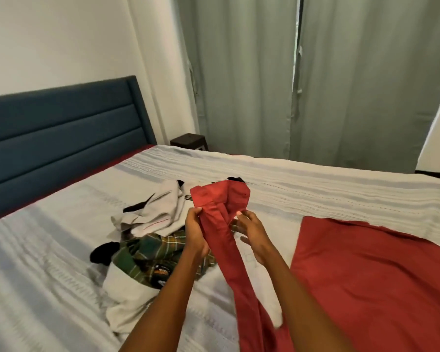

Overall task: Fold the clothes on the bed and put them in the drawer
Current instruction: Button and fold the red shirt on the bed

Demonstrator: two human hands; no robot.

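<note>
Left to right across the bed (315, 179), seen from my head. Blue headboard (61, 128) along the far left edge. Toward the middle of the bed lies the unfolded pile: a pale grey garment (158, 212) on top, a green plaid shirt (150, 250) below it, black pieces showing at the pile's edges, and a white garment (125, 295) nearest the near edge. None of these is folded. Just right of the pile, my left hand (194, 229) grips the red garment (221, 207) at its upper edge, fingers curled round the cloth. My right hand (252, 232) pinches the same garment near the top with thumb and forefinger; the remaining fingers are spread loosely. The red garment is lifted above the bed, its long lower part trailing toward the near edge. Right of it, a red sheet (366, 275) covers the near right corner. Grey curtains (341, 85) hang behind. No drawer is in view. I judge the task barely begun: first piece in hand, fold not yet made.
</note>
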